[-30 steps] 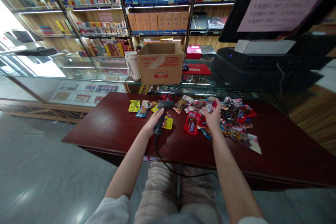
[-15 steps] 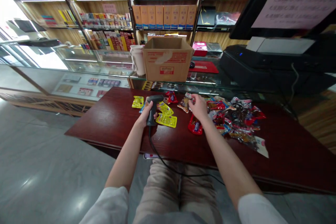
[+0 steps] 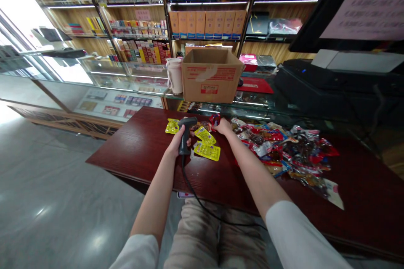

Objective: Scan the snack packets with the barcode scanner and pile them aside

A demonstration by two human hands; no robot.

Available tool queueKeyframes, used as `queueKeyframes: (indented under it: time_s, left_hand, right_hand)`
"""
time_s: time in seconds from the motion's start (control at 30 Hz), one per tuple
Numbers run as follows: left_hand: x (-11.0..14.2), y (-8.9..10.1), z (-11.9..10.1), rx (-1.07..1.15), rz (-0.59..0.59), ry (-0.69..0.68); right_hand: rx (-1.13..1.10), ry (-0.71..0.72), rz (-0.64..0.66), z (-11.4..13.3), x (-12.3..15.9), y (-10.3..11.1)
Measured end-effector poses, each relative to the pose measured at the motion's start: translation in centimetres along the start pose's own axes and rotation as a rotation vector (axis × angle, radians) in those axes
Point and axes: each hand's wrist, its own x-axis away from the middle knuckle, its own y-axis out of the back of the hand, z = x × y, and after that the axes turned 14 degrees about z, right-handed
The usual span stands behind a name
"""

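Note:
My left hand point(image 3: 177, 142) is wrapped round the grip of a dark handheld barcode scanner point(image 3: 184, 133), whose cable point(image 3: 192, 193) trails down toward my lap. The scanner head points over several yellow snack packets point(image 3: 206, 145) on the dark red table point(image 3: 142, 147). My right hand point(image 3: 223, 127) reaches across to the far side of those packets and rests on a red packet point(image 3: 215, 119); its fingers are curled and mostly hidden. A heap of mixed red and clear snack packets point(image 3: 284, 147) lies to the right of that hand.
An open cardboard box point(image 3: 211, 75) and a white jug point(image 3: 175, 75) stand on the glass counter point(image 3: 126, 88) behind the table. A black till point(image 3: 328, 84) sits at the right. Shelves of boxed goods point(image 3: 202, 4) fill the back wall. Tiled floor point(image 3: 47, 193) lies to the left.
My right hand left the packet heap and moved left, up beside the scanner head. The left hand kept hold of the scanner. The view swung left.

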Motion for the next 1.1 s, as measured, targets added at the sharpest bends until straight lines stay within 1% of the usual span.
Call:
queueKeyframes:
  time_s: [0.1,0.17,0.23,0.33,0.43,0.5,0.57,0.67,0.7,0.77,0.83,0.9,1.0,1.1]
  left_hand:
    - [0.1,-0.1,0.0,0.005,0.005,0.003]
    - [0.3,-0.4,-0.1,0.006,0.020,0.011]
    - [0.6,-0.7,-0.1,0.010,0.057,0.020]
    - [1.0,-1.1,0.1,0.007,0.143,0.048]
    - [1.0,-1.2,0.6,0.000,0.223,0.079]
    - [0.9,-1.0,0.9,0.000,0.272,0.088]
    - [0.9,-0.8,1.1,0.000,0.298,0.087]
    - [1.0,-0.7,1.1,0.009,0.294,0.084]
    - [1.0,-0.8,1.1,0.015,0.290,0.083]
    - [1.2,-1.0,0.9,0.024,0.281,0.081]
    - [1.3,-1.3,0.8,0.021,0.273,0.086]
    - [1.4,-1.7,0.8,0.014,0.264,0.103]
    - [1.5,-2.0,0.8,0.007,0.241,0.139]
    - [1.4,-2.0,1.0,0.010,0.237,0.163]
  right_hand:
    - [-0.156,0.134,-0.059,-1.4,0.8,0.1]
    - [-0.309,0.239,-0.114,-2.4,2.0,-0.1]
    - [-0.501,0.338,-0.137,-3.5,3.7,-0.6]
    - [-0.768,0.459,-0.114,-4.6,6.9,-1.6]
    - [-0.929,0.489,-0.124,-4.8,9.3,-2.1]
    - [-1.049,0.478,-0.113,-4.7,10.1,-2.0]
    - [-1.250,0.476,-0.012,-4.5,10.4,-1.7]
    - [-1.579,0.502,0.274,-4.5,10.7,-1.0]
    - [-1.654,0.517,0.363,-4.6,10.9,-0.8]
    - [-1.752,0.546,0.481,-4.9,11.2,-0.5]
    - [-1.803,0.561,0.534,-5.2,11.4,-0.3]
    - [-1.807,0.550,0.563,-5.4,11.5,-0.2]
    - [-1.781,0.502,0.587,-5.4,11.4,-0.2]
    - [-1.788,0.445,0.606,-5.2,11.1,-0.5]
